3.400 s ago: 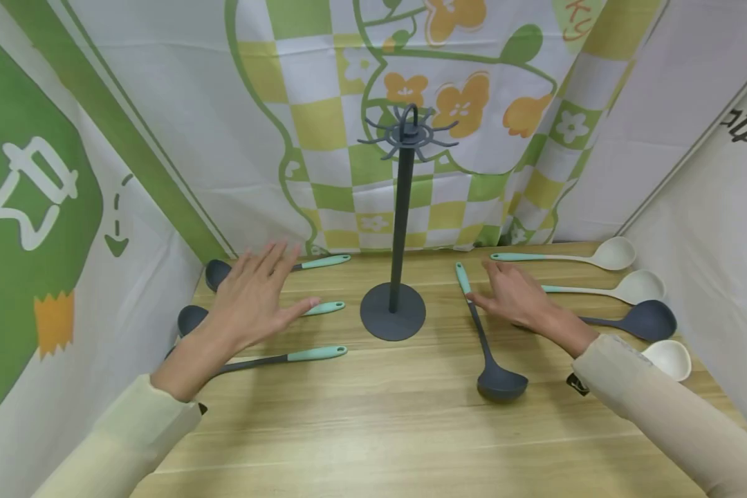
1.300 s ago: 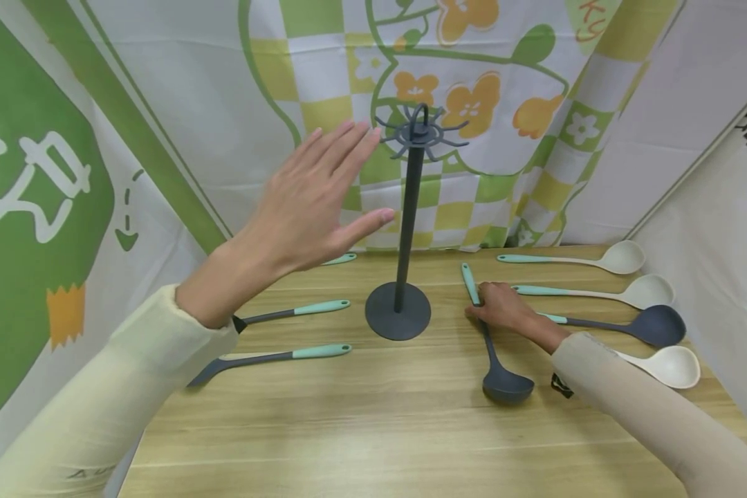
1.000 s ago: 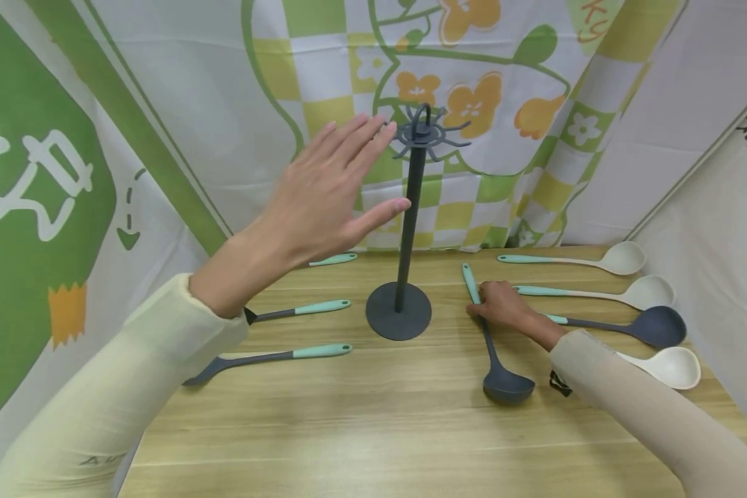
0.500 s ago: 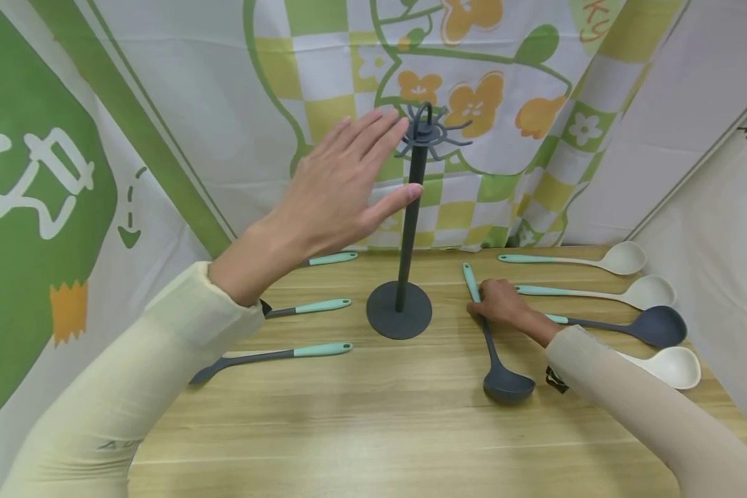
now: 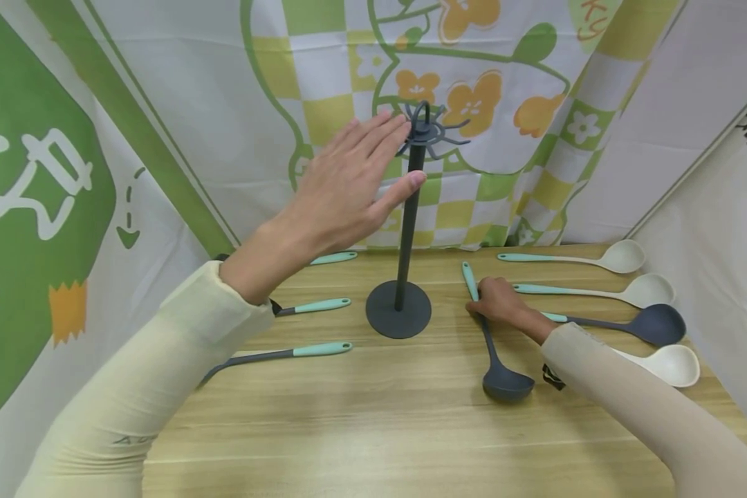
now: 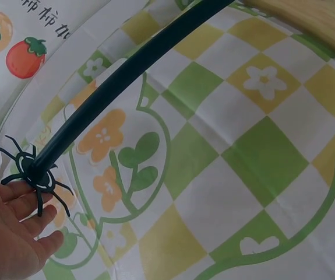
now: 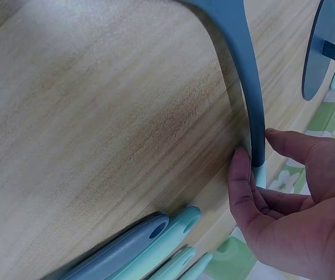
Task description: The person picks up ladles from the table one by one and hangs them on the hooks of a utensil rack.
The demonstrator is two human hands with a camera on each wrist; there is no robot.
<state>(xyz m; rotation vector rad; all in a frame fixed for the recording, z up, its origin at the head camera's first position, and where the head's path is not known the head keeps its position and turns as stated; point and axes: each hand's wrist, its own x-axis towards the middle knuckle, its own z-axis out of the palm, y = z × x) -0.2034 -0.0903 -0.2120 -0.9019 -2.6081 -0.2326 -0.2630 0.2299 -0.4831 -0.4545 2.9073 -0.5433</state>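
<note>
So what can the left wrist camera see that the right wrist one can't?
Only the left wrist view shows the left hand, the stand's ring of hooks close to that hand's fingers, and a red tomato picture.

Only the right wrist view shows the right hand pinching the dark ladle, and the stand's round base.

Both show part of the stand's pole, the checked cloth and some wooden table.
</note>
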